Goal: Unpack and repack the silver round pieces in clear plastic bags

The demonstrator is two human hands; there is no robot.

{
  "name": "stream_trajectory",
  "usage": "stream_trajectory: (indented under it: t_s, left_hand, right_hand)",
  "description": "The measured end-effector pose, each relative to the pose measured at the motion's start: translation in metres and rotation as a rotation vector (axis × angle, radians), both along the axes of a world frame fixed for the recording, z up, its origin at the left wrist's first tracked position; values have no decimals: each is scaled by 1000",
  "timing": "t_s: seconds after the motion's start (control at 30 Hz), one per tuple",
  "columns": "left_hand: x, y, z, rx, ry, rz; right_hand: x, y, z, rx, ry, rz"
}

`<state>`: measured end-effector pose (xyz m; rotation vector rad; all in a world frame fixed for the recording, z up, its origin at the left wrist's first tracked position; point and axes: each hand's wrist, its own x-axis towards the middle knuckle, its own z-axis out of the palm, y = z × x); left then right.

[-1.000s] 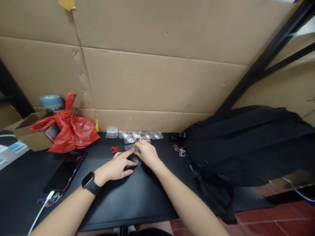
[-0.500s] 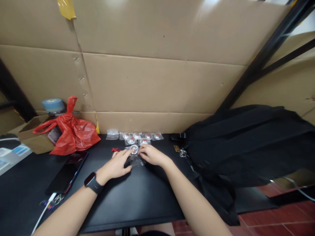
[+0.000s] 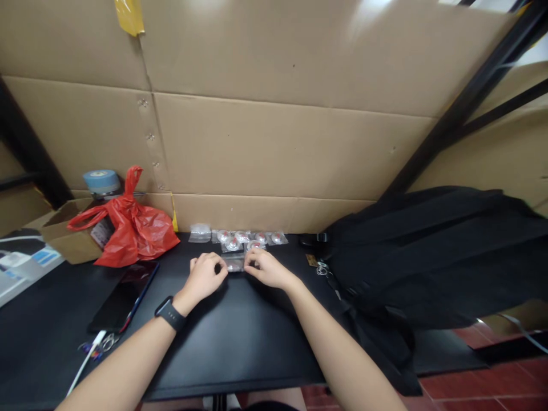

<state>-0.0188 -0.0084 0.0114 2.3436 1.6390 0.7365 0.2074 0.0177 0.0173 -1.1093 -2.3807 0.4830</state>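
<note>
Between my two hands a small clear plastic bag [image 3: 234, 263] is stretched; a blurred roundish item shows through it. My left hand [image 3: 206, 276], with a black watch [image 3: 170, 313] on its wrist, is closed with thumb and forefinger pinching the bag's left edge. The right edge is pinched in the fingertips of my right hand [image 3: 269, 268]. Just beyond lie several clear bags with silver, round, red-marked pieces, such as this bagged piece [image 3: 232, 244]. To their left is a small stack of flat clear bags [image 3: 200, 233].
A black phone [image 3: 125, 297] with a white cable [image 3: 83, 368] lies on the black table [image 3: 240, 342]. At the back left stand a red plastic bag [image 3: 141, 228], a cardboard box [image 3: 77, 240] and a blue-lidded container [image 3: 101, 181]. A black backpack [image 3: 428, 257] fills the right. Cardboard [image 3: 274, 148] walls the back.
My left hand has closed from spread fingers to a pinch on the bag's left edge. The bag, flat before with its silver disc showing, now looks folded or tilted. The view shifted slightly.
</note>
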Motion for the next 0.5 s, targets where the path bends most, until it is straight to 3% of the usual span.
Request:
stream_trajectory:
  t_s: [0.07, 0.27, 0.4, 0.5]
  left_hand:
    - [-1, 1, -1, 44, 9, 23]
    - [-2, -1, 2, 137, 133, 46]
    - [-2, -1, 6, 177, 127, -59]
    - [-1, -2, 7, 146, 115, -167]
  right_hand:
    - [-3, 0, -3, -1, 2, -19]
    - [-19, -8, -1, 126, -118, -273]
    - [-27, -20, 6, 144, -129, -89]
    - [-30, -25, 6, 104, -157, -60]
